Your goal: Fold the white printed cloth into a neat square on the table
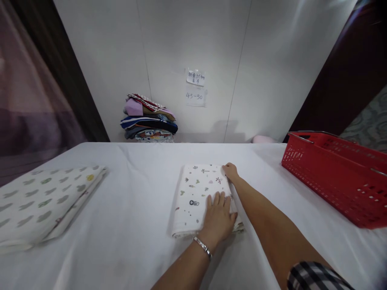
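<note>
On the wall [266,60], the lower paper [196,97] reads "45-50". The upper paper [195,77] carries handwritten Chinese characters, too small to read surely.

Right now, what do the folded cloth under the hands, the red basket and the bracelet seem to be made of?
Folded cloth: soft, matte fabric, perhaps cotton; thick rounded folds.
Red basket: probably moulded plastic, slight sheen; perforated walls.
Bracelet: likely polished metal; silvery glints.

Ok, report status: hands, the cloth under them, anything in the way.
Left hand palm-down on cloth; right hand at its far right corner. Cloth folded, on table. Basket right, other cloth left, both apart from it.
</note>
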The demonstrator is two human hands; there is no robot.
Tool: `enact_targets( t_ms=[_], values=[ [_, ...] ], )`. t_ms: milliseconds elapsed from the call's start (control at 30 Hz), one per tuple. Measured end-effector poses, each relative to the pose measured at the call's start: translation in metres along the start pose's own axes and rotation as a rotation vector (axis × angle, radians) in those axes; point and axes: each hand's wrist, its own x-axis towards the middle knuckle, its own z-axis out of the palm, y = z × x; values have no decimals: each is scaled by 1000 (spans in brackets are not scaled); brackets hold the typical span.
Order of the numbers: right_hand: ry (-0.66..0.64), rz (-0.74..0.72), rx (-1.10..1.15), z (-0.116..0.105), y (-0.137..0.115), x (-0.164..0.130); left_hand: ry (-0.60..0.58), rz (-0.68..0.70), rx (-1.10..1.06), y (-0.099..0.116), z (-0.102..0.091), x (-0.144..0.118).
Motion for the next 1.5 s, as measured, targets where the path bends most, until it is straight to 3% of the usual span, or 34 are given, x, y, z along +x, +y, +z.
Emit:
enact_targets(
  t_ms=[367,567,700,767,933,1267,1400,1500],
  values=[
    [-83,-7,-73,-5,0,-1,-11,117,-35,0,-8,-1],
    [-105,-235,-149,-11,-25,-28,-5,109,-23,1,-9,-2],
    [-284,-474,-204,-5,-36,-56,4,112,-29,2,-10,-1],
    [-352,-513,-301,-2,-36,-65,15,114,-32,3,-10,-1],
    [-332,-461,-482,0,-28,-71,5,122,-16,5,-12,0],
    [-301,-279,-454,1,-26,-73,-7,103,27,11,-7,-6],
    [-305,-265,-442,2,-25,-71,-55,105,-7,7,-21,-3],
    [-317,-272,-435,3,-22,-69,-41,16,30,-17,-39,-3]
  ],
)
